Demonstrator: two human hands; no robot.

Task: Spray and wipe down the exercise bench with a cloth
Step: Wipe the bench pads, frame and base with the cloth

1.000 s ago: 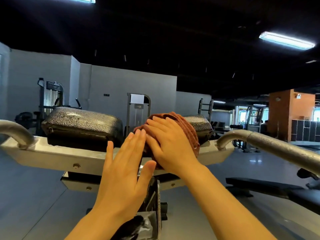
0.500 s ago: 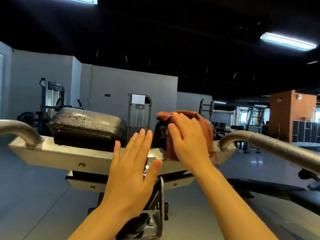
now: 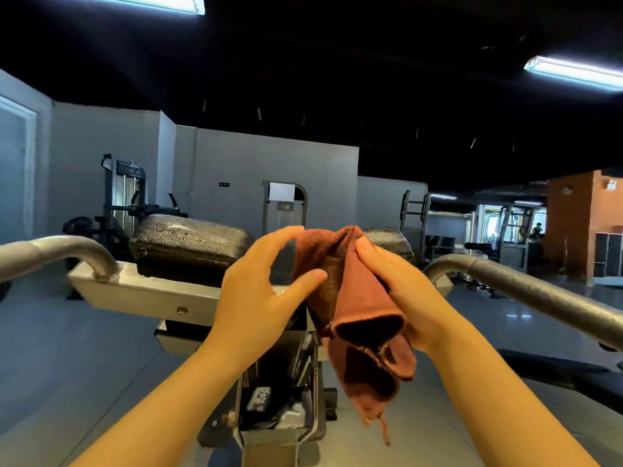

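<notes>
Gym floor, grey walls, dark ceiling; both hands raised in front of the bench (image 3: 141, 291).
Head view: right hand (image 3: 409, 298) pinches the brown cloth (image 3: 357, 318) at its upper fold, thumb on top, the rest hanging loose below. Left hand (image 3: 256, 298) curled, fingers apart, thumb tip touching the cloth's left edge. Black pad (image 3: 188, 244) sits behind, left of the hands, on the pale frame between two grey handles.

2 black pads (image 3: 188, 244) and grey handlebars (image 3: 526, 291) flanking both hands, open air above.
</notes>
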